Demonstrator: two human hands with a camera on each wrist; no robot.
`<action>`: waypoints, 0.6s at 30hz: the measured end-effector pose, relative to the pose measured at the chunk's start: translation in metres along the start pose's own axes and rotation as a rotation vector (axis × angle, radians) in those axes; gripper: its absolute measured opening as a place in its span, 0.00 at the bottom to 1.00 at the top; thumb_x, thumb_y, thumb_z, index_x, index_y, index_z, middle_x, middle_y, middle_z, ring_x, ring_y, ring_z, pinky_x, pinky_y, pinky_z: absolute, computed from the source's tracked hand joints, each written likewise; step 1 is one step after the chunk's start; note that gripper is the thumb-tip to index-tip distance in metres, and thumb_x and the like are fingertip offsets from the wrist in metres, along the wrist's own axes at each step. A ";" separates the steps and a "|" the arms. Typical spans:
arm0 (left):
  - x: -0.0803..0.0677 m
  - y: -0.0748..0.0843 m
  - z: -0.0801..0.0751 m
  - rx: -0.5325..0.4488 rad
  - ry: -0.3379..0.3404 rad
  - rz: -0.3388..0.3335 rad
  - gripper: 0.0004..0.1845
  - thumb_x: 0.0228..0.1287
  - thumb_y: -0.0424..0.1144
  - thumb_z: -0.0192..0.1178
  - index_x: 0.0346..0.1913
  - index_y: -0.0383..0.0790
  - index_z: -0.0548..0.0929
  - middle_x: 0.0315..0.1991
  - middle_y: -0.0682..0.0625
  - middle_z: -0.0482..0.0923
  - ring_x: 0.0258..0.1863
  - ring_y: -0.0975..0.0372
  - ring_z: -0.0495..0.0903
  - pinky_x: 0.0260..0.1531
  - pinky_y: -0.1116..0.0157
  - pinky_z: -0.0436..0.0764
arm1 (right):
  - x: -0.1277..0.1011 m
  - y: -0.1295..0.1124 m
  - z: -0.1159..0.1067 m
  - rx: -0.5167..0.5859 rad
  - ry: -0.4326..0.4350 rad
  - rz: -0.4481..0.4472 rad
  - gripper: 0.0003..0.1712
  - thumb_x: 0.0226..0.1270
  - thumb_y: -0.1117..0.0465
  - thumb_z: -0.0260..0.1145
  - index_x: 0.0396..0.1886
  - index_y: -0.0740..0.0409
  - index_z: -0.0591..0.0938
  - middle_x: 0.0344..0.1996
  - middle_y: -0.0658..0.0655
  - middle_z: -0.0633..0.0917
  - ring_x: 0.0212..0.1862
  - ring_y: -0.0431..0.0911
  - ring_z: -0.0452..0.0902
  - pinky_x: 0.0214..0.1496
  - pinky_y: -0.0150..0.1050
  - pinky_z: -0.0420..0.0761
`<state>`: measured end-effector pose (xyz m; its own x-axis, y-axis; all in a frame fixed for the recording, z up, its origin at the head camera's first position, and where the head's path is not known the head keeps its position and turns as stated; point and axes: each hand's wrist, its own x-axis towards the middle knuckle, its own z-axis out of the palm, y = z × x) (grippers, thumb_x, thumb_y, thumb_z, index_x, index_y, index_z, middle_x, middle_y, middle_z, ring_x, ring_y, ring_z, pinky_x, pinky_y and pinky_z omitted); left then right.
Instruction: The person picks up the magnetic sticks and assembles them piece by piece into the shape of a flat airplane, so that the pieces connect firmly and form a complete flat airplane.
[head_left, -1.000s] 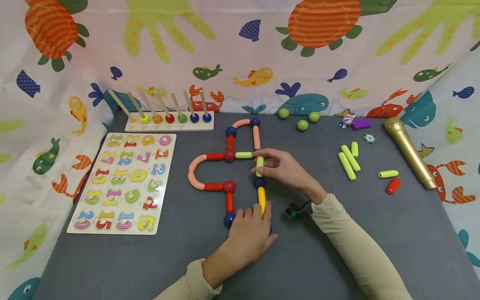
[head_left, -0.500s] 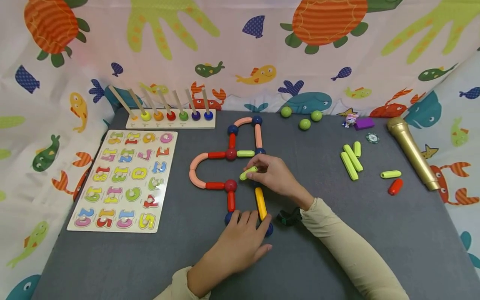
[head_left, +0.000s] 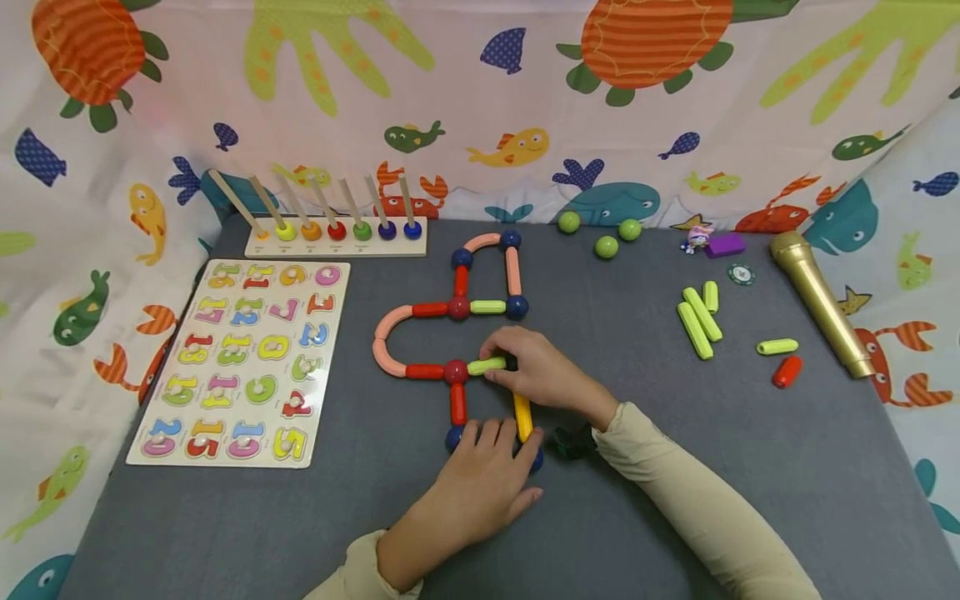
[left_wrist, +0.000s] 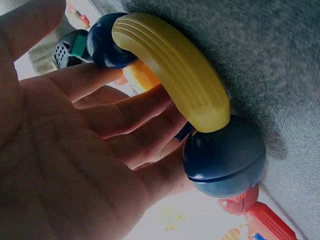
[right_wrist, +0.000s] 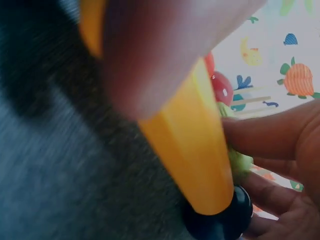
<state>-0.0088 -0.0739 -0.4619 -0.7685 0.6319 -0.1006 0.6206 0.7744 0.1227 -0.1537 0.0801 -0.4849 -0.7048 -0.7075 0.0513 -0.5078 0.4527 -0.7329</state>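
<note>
Right hand (head_left: pixel 543 375) pinching lime rod (head_left: pixel 487 365), seating it against red ball (head_left: pixel 455 372). Left hand (head_left: pixel 487 479), fingers relaxed, steadying yellow rod (head_left: pixel 522 417) on bench (head_left: pixel 675 467). Advice: keeping lime rod level, aligning ends squarely.

Open grey mat (head_left: pixel 750 483): near right and near left. Obstacles: number puzzle board (head_left: pixel 240 358) left; rod-and-ball figure (head_left: pixel 457 333) centre; loose green rods (head_left: pixel 700 315) and gold microphone (head_left: pixel 817 304) far right.
</note>
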 end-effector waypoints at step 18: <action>0.007 -0.002 -0.012 -0.067 -0.126 0.000 0.35 0.78 0.64 0.59 0.78 0.49 0.75 0.67 0.43 0.76 0.63 0.50 0.76 0.66 0.48 0.73 | -0.025 0.005 -0.023 -0.137 -0.028 0.100 0.15 0.78 0.58 0.71 0.57 0.60 0.87 0.51 0.56 0.85 0.52 0.52 0.78 0.59 0.53 0.81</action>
<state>-0.0171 -0.0714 -0.4514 -0.7401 0.6344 -0.2234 0.6060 0.7730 0.1876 -0.1501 0.1121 -0.4742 -0.7422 -0.6691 -0.0374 -0.5001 0.5902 -0.6336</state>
